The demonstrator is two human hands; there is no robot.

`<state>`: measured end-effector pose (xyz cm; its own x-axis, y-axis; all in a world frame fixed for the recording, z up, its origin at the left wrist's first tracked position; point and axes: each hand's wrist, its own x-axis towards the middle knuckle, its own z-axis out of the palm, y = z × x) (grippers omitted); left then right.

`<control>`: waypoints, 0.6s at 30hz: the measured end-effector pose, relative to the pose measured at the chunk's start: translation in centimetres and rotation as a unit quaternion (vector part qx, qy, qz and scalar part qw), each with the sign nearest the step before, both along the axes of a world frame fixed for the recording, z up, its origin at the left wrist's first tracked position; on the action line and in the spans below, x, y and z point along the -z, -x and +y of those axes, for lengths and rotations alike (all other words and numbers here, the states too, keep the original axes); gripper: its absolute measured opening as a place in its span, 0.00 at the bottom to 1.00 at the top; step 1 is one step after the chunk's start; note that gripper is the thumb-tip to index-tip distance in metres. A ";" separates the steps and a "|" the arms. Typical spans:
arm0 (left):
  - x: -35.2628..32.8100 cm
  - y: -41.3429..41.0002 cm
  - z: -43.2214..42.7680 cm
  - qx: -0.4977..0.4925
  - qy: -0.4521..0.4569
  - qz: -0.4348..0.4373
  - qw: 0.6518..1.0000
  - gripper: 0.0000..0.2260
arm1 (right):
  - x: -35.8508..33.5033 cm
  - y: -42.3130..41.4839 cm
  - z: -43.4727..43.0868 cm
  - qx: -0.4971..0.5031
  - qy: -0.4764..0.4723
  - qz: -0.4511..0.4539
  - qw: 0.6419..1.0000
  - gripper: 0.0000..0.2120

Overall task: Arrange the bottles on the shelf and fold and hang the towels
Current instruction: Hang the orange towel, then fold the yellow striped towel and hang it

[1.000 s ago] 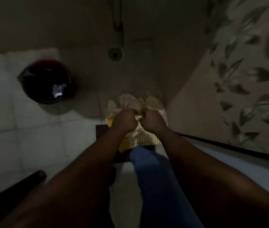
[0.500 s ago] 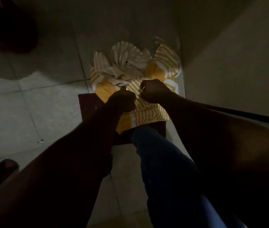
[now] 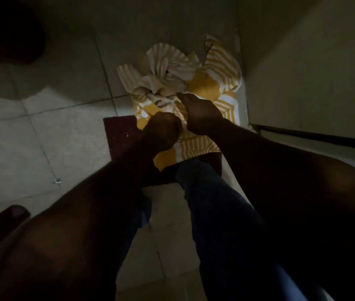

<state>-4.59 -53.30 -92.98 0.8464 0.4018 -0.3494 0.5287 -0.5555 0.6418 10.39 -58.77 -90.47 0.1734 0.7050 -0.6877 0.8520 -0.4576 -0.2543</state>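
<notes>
From the head camera, in dim light, the yellow and white striped cloth towel (image 3: pixel 214 88) lies crumpled on the pale tiled floor (image 3: pixel 41 137), directly under and beyond both hands. The left hand (image 3: pixel 163 130) is curled like a fist and grips a fold of it. The right hand (image 3: pixel 202 118), just beside the left, bends its fingers down into the cloth and holds it too.

Under the hands, the near end of the towel covers part of a dark red square mat (image 3: pixel 119 135). A leg in blue jeans (image 3: pixel 215 205) stands below the wrists. A plain wall (image 3: pixel 302 72) is close to the right of the right hand.
</notes>
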 end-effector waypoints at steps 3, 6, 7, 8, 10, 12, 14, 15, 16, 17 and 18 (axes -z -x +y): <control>-7.7 -1.2 0.9 0.027 0.047 0.107 0.993 0.08 | -3.9 -0.7 0.5 -0.039 0.011 0.050 0.998 0.37; -14.6 -0.2 1.9 0.019 0.074 0.022 0.997 0.08 | -10.3 -1.4 1.4 -0.047 0.066 0.059 0.995 0.25; -16.6 0.1 2.3 -0.009 0.078 0.014 0.997 0.08 | -12.2 -1.6 1.5 -0.036 0.061 0.052 0.996 0.23; -19.3 0.2 2.9 -0.033 0.097 0.022 0.995 0.08 | -14.9 -1.7 1.6 -0.020 0.056 0.039 0.997 0.22; -24.4 0.2 3.5 -0.066 0.116 0.021 0.991 0.11 | -20.4 -1.6 1.5 0.029 0.024 0.035 0.999 0.25; -29.7 -0.1 4.1 -0.087 0.107 0.011 0.990 0.16 | -25.8 -1.5 1.4 0.081 -0.022 0.029 0.996 0.26; -35.3 -0.3 4.3 -0.085 0.095 0.020 0.992 0.27 | -31.1 -1.2 1.0 0.104 -0.055 0.001 0.993 0.20; -37.9 -0.4 4.6 -0.087 0.099 0.038 0.991 0.32 | -33.5 -1.0 1.0 0.114 -0.071 -0.009 0.991 0.18; -40.5 -0.6 4.8 -0.077 0.107 0.051 0.990 0.33 | -36.3 -0.8 1.1 0.121 -0.094 -0.017 0.988 0.17; -43.0 -0.7 5.1 -0.057 0.114 0.059 0.990 0.32 | -38.7 -0.5 1.1 0.124 -0.124 -0.021 0.984 0.14; -45.7 -0.7 5.3 -0.037 0.120 0.063 0.990 0.30 | -41.8 -0.2 1.1 0.122 -0.151 -0.021 0.981 0.10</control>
